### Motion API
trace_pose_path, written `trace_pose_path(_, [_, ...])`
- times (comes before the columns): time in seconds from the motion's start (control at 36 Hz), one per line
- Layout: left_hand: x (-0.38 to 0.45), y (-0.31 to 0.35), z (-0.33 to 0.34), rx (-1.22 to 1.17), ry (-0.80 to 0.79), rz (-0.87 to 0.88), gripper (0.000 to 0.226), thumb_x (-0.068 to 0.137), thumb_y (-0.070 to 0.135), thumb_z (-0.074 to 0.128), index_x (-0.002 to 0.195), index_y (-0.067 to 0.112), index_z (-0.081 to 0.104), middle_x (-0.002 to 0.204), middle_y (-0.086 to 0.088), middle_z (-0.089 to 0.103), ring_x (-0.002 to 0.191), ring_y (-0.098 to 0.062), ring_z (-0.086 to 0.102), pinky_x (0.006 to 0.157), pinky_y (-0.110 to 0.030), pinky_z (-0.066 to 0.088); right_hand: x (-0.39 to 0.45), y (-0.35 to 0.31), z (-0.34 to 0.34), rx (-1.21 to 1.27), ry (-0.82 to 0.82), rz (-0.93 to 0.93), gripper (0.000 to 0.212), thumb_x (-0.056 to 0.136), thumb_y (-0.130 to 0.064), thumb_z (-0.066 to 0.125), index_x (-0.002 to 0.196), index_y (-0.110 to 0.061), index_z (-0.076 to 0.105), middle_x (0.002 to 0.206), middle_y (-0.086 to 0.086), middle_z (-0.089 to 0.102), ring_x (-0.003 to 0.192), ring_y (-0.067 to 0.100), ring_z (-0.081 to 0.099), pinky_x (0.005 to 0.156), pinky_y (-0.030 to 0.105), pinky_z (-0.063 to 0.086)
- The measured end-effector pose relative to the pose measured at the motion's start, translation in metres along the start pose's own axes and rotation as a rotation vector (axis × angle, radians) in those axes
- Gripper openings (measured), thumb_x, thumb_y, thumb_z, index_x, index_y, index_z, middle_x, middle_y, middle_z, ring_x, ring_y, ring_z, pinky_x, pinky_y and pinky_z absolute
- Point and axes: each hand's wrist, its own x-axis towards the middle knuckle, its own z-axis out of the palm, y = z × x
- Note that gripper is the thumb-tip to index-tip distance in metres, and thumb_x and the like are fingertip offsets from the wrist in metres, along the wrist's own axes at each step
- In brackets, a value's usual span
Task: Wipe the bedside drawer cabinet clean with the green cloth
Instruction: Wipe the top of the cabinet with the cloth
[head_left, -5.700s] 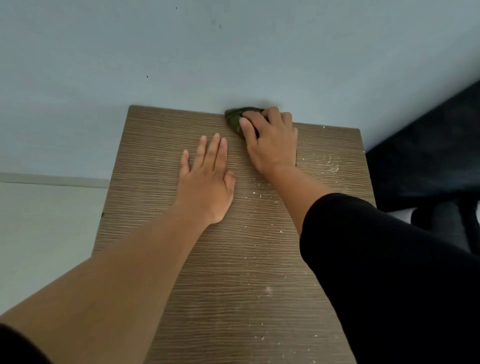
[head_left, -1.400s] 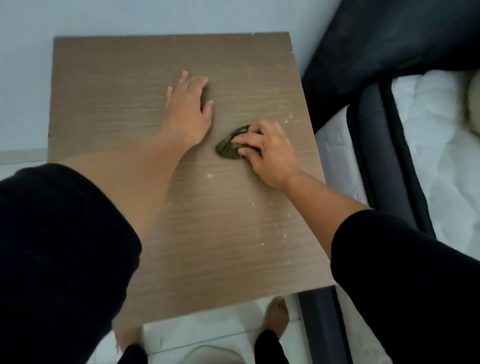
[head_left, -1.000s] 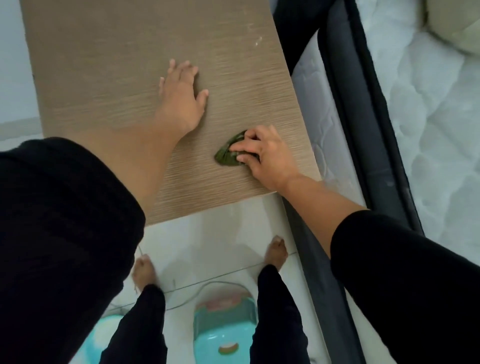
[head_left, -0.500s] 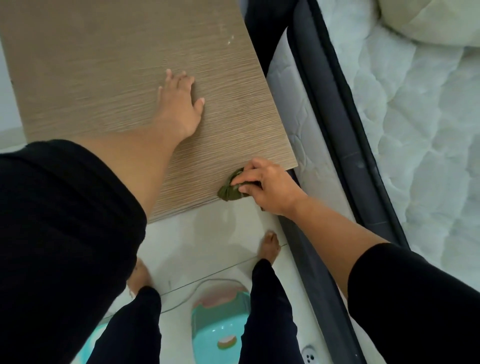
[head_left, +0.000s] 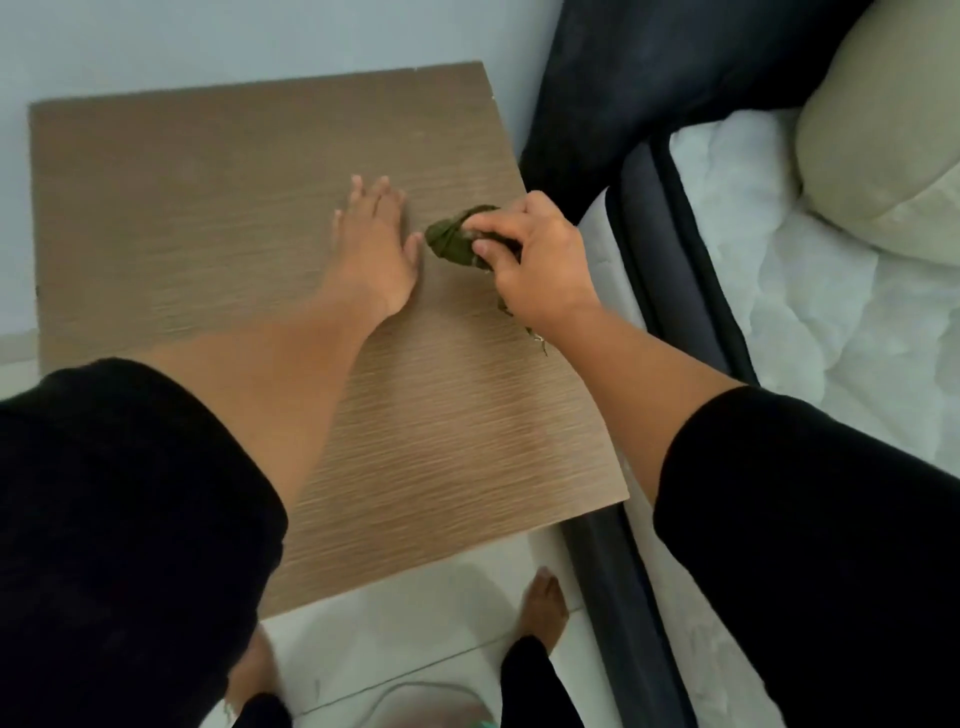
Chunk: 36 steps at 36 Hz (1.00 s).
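The bedside cabinet's brown wood-grain top (head_left: 197, 208) fills the middle of the view, seen from above. My left hand (head_left: 376, 249) lies flat on it near the middle, fingers spread and pointing away from me. Just to its right, near the cabinet's right edge, my right hand (head_left: 535, 260) is shut on the bunched dark green cloth (head_left: 452, 241). The cloth sticks out to the left past my fingertips, and a frayed end (head_left: 535, 338) trails below my wrist. Whether the cloth touches the wood is unclear.
A pale blue wall (head_left: 260, 36) runs behind the cabinet. A dark bed frame (head_left: 675, 260) with a white quilted mattress (head_left: 831, 312) and a beige pillow (head_left: 883, 156) sits close on the right. White floor tiles (head_left: 415, 613) and my bare foot (head_left: 543, 603) lie below the front edge.
My right hand with the cloth has gone from the cabinet's front edge back up to mid-top beside my left hand. The left hand stayed flat. The view tilted up.
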Motion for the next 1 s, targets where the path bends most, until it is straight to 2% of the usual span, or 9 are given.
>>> trace_pose_path(0.14, [0.043, 0.003, 0.000, 0.010, 0.045, -0.017, 0.053, 0.098, 0.029, 0.036, 0.148, 0.013, 0.025, 0.160, -0.004, 0.012, 0.148, -0.023, 0.000, 0.120, -0.043, 0.005, 0.068, 0.009, 0.007, -0.056, 0.012, -0.039, 0.023, 0.087, -0.011, 0.062, 0.108, -0.013, 0.070, 0.102, 0.012, 0.056, 0.101, 0.022, 0.055, 0.095, 0.025, 0.043])
trace_pose_path(0.28, [0.075, 0.003, 0.005, -0.017, 0.118, -0.058, 0.052, 0.099, 0.029, 0.031, 0.148, 0.013, 0.025, 0.160, -0.005, 0.009, 0.149, -0.023, 0.000, 0.121, -0.043, 0.007, 0.126, 0.015, 0.015, -0.104, 0.023, -0.049, 0.024, 0.091, -0.016, 0.057, 0.113, -0.018, 0.067, 0.098, 0.000, 0.044, 0.098, 0.011, 0.045, 0.087, 0.011, 0.033])
trace_pose_path(0.39, [0.087, 0.006, 0.015, -0.015, 0.217, -0.123, 0.052, 0.099, 0.031, 0.025, 0.147, 0.011, 0.027, 0.160, -0.006, 0.013, 0.149, -0.023, 0.004, 0.121, -0.042, 0.007, 0.165, 0.020, 0.020, -0.143, 0.033, -0.083, 0.025, 0.092, -0.017, 0.055, 0.115, -0.020, 0.066, 0.105, 0.001, 0.047, 0.095, 0.005, 0.037, 0.082, 0.008, 0.029])
trace_pose_path(0.5, [0.092, 0.007, 0.022, 0.027, 0.284, -0.167, 0.052, 0.099, 0.033, 0.020, 0.147, 0.013, 0.027, 0.158, -0.004, 0.019, 0.148, -0.020, 0.009, 0.122, -0.040, 0.008, 0.201, 0.029, 0.034, -0.163, 0.048, -0.127, 0.025, 0.092, -0.015, 0.055, 0.114, -0.019, 0.067, 0.112, 0.009, 0.051, 0.105, 0.018, 0.047, 0.091, 0.019, 0.039])
trace_pose_path(0.61, [0.097, 0.007, 0.025, 0.065, 0.267, -0.197, 0.051, 0.100, 0.032, 0.020, 0.148, 0.016, 0.024, 0.159, -0.001, 0.017, 0.148, -0.017, 0.008, 0.122, -0.040, 0.009, 0.225, 0.037, 0.048, -0.177, 0.039, -0.130, 0.028, 0.092, -0.014, 0.052, 0.115, -0.021, 0.066, 0.105, 0.005, 0.047, 0.108, 0.024, 0.045, 0.096, 0.028, 0.040])
trace_pose_path(0.72, [0.097, 0.009, 0.024, 0.079, 0.252, -0.212, 0.051, 0.100, 0.032, 0.019, 0.148, 0.017, 0.023, 0.159, 0.001, 0.015, 0.148, -0.016, 0.006, 0.122, -0.038, 0.007, 0.236, 0.040, 0.063, -0.243, 0.012, -0.159, 0.031, 0.093, -0.017, 0.048, 0.116, -0.027, 0.065, 0.114, 0.011, 0.052, 0.107, 0.028, 0.045, 0.093, 0.039, 0.041])
trace_pose_path(0.83, [0.099, 0.008, 0.024, 0.092, 0.229, -0.230, 0.051, 0.100, 0.032, 0.018, 0.149, 0.018, 0.020, 0.160, 0.002, 0.013, 0.149, -0.016, 0.004, 0.122, -0.037, 0.005, 0.240, 0.043, 0.068, -0.289, 0.019, -0.178, 0.030, 0.093, -0.018, 0.046, 0.114, -0.028, 0.066, 0.113, 0.012, 0.053, 0.105, 0.031, 0.047, 0.088, 0.038, 0.041])
trace_pose_path(0.92, [0.100, 0.007, 0.024, 0.100, 0.229, -0.234, 0.051, 0.100, 0.032, 0.018, 0.149, 0.019, 0.019, 0.160, 0.002, 0.013, 0.149, -0.015, 0.004, 0.122, -0.037, 0.004, 0.243, 0.045, 0.066, -0.264, -0.021, -0.170, 0.029, 0.093, -0.017, 0.048, 0.113, -0.026, 0.067, 0.113, 0.012, 0.054, 0.106, 0.030, 0.046, 0.091, 0.037, 0.041])
trace_pose_path(1.0, [0.100, 0.007, 0.024, 0.095, 0.227, -0.233, 0.051, 0.100, 0.032, 0.019, 0.149, 0.019, 0.020, 0.160, 0.002, 0.013, 0.149, -0.016, 0.004, 0.122, -0.038, 0.005, 0.245, 0.045, 0.062, -0.241, -0.072, -0.159, 0.028, 0.093, -0.017, 0.049, 0.112, -0.027, 0.068, 0.115, 0.010, 0.053, 0.108, 0.028, 0.045, 0.093, 0.030, 0.038])
